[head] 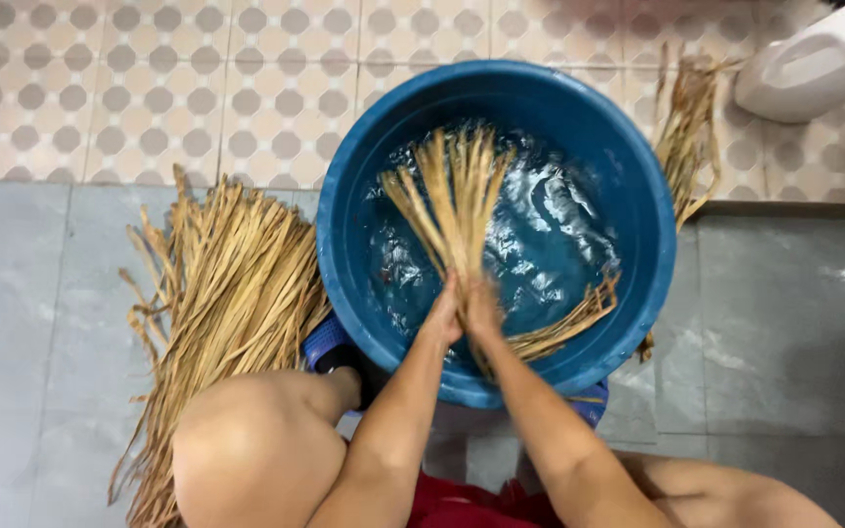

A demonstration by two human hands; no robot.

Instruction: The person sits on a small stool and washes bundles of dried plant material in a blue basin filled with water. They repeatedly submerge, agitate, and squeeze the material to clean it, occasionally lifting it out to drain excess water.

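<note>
Straw-coloured dried strips, a bundle fanned over the water in the blue basin, held at its gathered lower end. Left hand and right hand press palms together around it, fingers closed. Judged light, limp and slippery when wet; best gripped at that gathered end. Dry pile lies left on the floor.
</note>
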